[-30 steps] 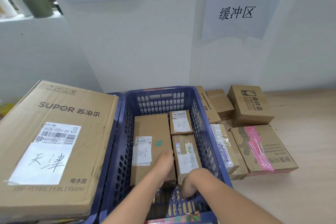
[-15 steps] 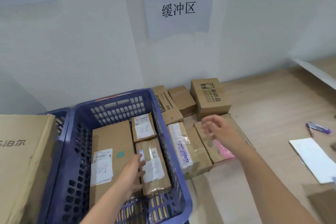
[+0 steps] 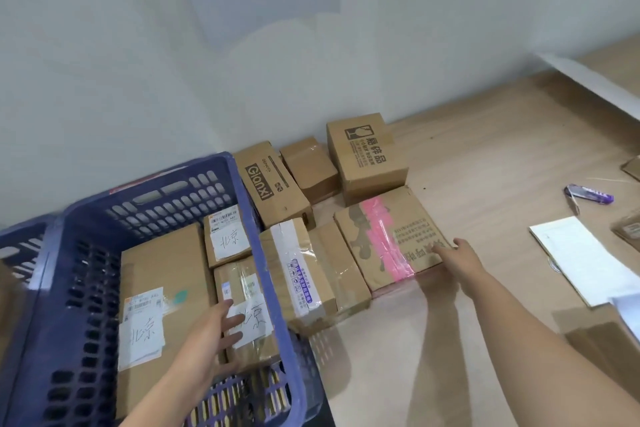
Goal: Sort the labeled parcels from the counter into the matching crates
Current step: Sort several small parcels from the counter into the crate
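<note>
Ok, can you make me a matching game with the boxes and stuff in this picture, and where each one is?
Things:
1. box with pink tape
2. parcel with the handwritten label
3. purple pen
4. Gianxi box

Places:
A. inside the blue crate, under the left hand
B. alone on the counter, far right
C. leaning by the crate's back corner
D. under the right hand fingers

Pairs: 1-D, 2-A, 3-B, 4-C

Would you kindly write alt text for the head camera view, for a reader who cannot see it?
A person's right hand reaches onto a flat pink-taped box on the wooden counter, while the left hand rests on labeled parcels inside a blue crate. More cardboard boxes sit against the wall.
</note>
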